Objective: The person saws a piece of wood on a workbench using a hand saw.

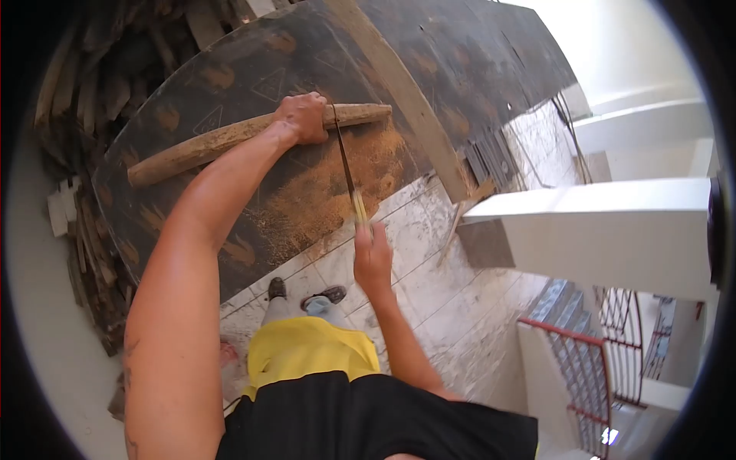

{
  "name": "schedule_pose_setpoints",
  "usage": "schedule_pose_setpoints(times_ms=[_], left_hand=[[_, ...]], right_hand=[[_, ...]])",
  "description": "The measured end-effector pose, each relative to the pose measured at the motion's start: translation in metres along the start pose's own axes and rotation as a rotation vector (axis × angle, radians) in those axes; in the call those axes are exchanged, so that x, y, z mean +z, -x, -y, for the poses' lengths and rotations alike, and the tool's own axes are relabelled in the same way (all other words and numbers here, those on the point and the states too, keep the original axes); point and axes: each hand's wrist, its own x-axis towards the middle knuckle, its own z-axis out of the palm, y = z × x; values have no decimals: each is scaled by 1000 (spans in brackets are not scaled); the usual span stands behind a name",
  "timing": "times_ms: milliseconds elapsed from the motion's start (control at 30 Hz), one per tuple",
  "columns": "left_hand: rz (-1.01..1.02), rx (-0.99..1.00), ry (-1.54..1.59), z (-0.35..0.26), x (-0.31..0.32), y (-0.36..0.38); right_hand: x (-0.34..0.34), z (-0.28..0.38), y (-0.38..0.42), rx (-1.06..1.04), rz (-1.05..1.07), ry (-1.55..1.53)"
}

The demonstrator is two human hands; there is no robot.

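A rough wooden piece [203, 143] lies across the dark printed board [245, 96]. My left hand [304, 117] is closed over it near its right end, fingers wrapped round the wood. Just right of that hand, a handsaw [344, 157] with a narrow dark blade crosses the wood. How deep the blade sits cannot be made out. My right hand [373, 259] grips the saw's pale handle, nearer my body and beyond the board's edge. Orange-brown sawdust [330, 192] is spread over the board beneath the blade.
A long plank [399, 77] lies across the board to the right. Stacked scrap wood [96, 84] fills the left side. White floor tiles [429, 284] run below, with my shoes near the board's edge. At right are a white beam [598, 238] and a stair railing [567, 337].
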Motion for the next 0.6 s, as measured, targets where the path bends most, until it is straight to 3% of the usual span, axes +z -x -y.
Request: schedule_pose_setpoints(times_ms=[33,67,133,200,333,367,400,467,500,600], left_hand=[[-1,-2,-13,3,0,-1],[-9,-9,-15,0,2,-3],[3,-23,15,-5,-8,-1],[16,-57,46,-9,-9,7],[-13,-72,50,-7,-13,4],[-10,-63,46,-6,-14,2],[3,-44,44,-7,-13,3],[-1,-35,46,-8,-11,3],[-5,-29,42,-9,-9,7],[-88,-27,71,7,1,3]], right_hand=[[8,1,-28,-76,-15,-45],[28,3,-75,-152,-61,173],[37,35,-119,-91,28,49],[43,25,-126,-227,9,-52],[-16,-13,5,-265,-58,130],[-27,-8,25,76,63,74],[-17,-13,14,85,68,68],[13,-24,-44,-252,-18,-37],[28,-5,-79,-191,-57,172],[49,17,-127,-166,53,24]])
